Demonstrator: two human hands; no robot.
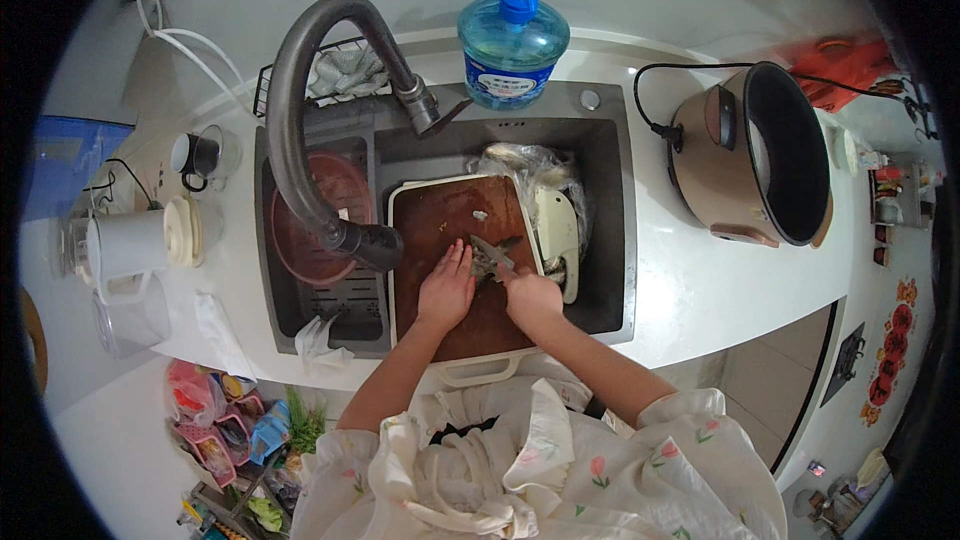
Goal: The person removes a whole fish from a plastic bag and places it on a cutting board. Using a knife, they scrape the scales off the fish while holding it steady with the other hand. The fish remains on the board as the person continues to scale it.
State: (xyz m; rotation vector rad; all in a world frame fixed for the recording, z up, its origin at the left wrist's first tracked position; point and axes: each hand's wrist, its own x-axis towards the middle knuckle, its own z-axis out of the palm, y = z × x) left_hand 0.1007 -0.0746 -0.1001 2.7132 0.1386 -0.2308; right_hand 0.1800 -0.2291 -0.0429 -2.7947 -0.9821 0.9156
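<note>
My right hand point(532, 303) grips a knife point(489, 250), its blade angled up and to the left over a small dark greyish piece of food point(482, 268). Flat, with its fingers together, my left hand point(448, 289) holds that piece against the brown cutting board point(427, 221). What the food is I cannot tell, since hand and blade cover part of it. The board has a cream rim and handle and lies across the dark sink point(611, 255). A small pale scrap point(479, 215) rests on the board above my hands.
A tall curved faucet point(283, 127) arches over the sink's left side, above a reddish basin point(322, 240). Right of the board are a clear plastic bag point(536, 161) and a cream plastic tool point(556, 229). A soap pump bottle point(514, 52) and a brown cooker pot point(720, 165) stand behind and right.
</note>
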